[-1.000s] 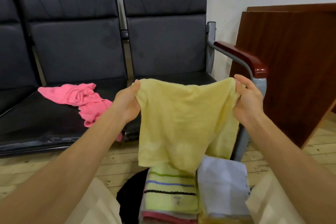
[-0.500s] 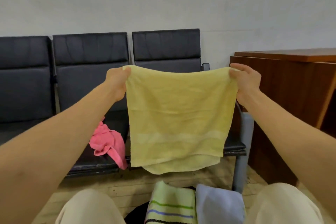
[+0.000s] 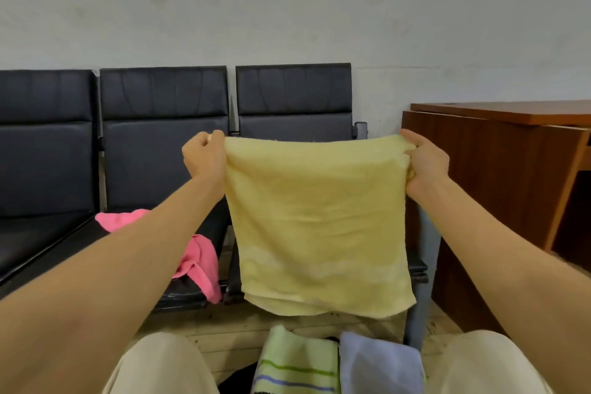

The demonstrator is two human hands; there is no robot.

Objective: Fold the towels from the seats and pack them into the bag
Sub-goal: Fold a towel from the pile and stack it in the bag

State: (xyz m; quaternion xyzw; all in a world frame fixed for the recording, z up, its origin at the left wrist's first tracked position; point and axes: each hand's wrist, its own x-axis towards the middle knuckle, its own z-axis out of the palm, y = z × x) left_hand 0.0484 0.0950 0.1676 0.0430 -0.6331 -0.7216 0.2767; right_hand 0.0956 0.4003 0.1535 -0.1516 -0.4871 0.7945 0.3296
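A pale wall rises behind a row of black seats; a brown wooden desk stands at the right, and plank floor shows nearest. The yellow towel hangs flat in the air before the right seat, its lower edge doubled. The left hand and right hand each pinch a top corner with curled fingers. A pink towel lies crumpled on the middle seat. Nearest, a green striped towel and a blue towel lie folded, side by side.
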